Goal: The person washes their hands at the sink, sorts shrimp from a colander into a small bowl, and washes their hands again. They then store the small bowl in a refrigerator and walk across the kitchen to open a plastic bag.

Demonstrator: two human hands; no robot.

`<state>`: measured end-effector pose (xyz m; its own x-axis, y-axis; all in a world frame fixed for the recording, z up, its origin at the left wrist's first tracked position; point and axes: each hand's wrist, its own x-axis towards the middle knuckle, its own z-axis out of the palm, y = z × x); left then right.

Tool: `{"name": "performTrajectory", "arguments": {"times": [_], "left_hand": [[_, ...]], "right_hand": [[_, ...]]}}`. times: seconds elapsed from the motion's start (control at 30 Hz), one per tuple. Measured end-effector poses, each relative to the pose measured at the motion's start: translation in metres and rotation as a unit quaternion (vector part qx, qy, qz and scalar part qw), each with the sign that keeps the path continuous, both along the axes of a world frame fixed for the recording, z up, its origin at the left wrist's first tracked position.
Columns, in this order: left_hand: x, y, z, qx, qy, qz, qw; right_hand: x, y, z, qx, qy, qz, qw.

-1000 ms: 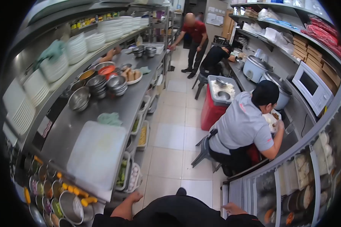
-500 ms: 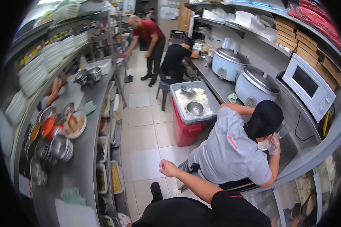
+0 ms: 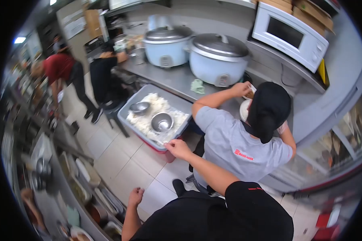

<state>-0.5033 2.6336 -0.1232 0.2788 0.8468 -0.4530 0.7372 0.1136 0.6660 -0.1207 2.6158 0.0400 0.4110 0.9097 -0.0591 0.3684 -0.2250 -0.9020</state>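
My right hand (image 3: pixel 178 149) reaches forward with its fingers curled, in front of the near edge of a grey tub (image 3: pixel 181 134). Whether it touches the tub, I cannot tell. Lower down, my left hand (image 3: pixel 136 196) hangs over the floor, its fingers loosely closed. Nothing shows in either hand. White rice (image 3: pixel 153 102) fills the tub, and two metal bowls lie on it: one bowl (image 3: pixel 162 122) nearer me, one tilted bowl (image 3: pixel 140 107) behind. A red bin (image 3: pixel 169 156) shows under the tub.
Close on my right sits a co-worker in a grey shirt (image 3: pixel 233 136), handling a white container (image 3: pixel 244 109). Two rice cookers (image 3: pixel 219 60) stand on the steel counter (image 3: pixel 165 78) under a microwave (image 3: pixel 289 34). Two more people are farther back left. Shelving runs along the left.
My view has swung right and tilted. My right hand now appears near the tub's edge, and my left hand has come into view. The co-worker's left arm has risen, holding something small.
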Motion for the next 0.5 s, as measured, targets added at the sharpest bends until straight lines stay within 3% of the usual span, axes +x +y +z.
{"name": "performTrajectory", "arguments": {"times": [0.1, 0.2, 0.33, 0.43, 0.5], "left_hand": [[0.090, 0.070, 0.065, -0.008, -0.121, -0.009, 0.993], [0.135, 0.113, 0.094, -0.066, -0.112, -0.045, 0.991], [0.147, 0.172, 0.098, -0.099, -0.104, -0.033, 0.989], [0.154, 0.219, 0.112, -0.139, -0.144, 0.025, 0.979], [0.171, 0.269, 0.122, -0.149, -0.164, 0.023, 0.975]], "right_hand": [[0.021, 0.053, -0.028, -0.003, 0.061, -0.037, 0.997], [0.040, 0.118, -0.045, 0.006, 0.074, -0.057, 0.996], [0.061, 0.205, -0.068, 0.054, 0.028, -0.055, 0.997], [0.082, 0.249, -0.044, 0.009, 0.033, -0.025, 0.999], [0.103, 0.279, -0.037, 0.054, -0.028, -0.053, 0.997]]}}
